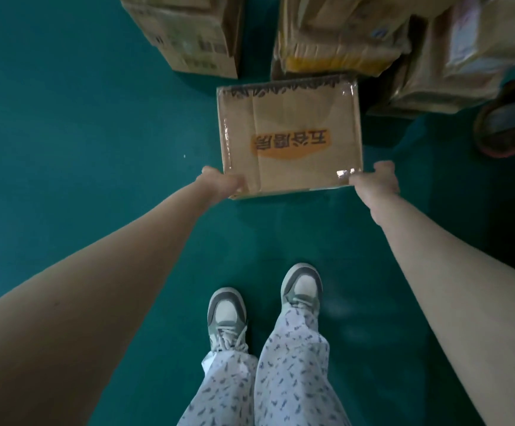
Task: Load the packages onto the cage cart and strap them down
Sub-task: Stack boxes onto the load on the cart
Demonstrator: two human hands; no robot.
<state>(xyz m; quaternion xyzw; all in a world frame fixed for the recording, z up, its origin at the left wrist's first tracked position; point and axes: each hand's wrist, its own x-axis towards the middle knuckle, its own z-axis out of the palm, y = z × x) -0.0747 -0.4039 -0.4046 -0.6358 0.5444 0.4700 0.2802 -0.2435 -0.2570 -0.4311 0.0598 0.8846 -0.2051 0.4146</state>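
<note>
gripping taped cardboard carton (290,133) at its two near corners, both arms stretched forward and down. held at near-left corner by left hand (222,182), fingers curled round the edge with tips hidden beneath; held at near-right corner by right hand (373,179) the same way, knuckles up. judged a symmetric two-corner hold, chosen to keep the broad printed face level and share the weight. cannot tell whether lifted clear of green floor (81,118) or resting on it; shadow under near edge hints at just off.

located ahead of shoes (302,284), just short of more packages: brown box (188,35) far left, yellow-banded stack (336,35) directly behind and very near the carton's far edge, taped pile (450,56) far right. noted reddish round object (508,118) at right edge, too dark to identify. no cage cart or strap in view, so judged an early loading step. probably needs drawing back clear of the stack before turning away.
</note>
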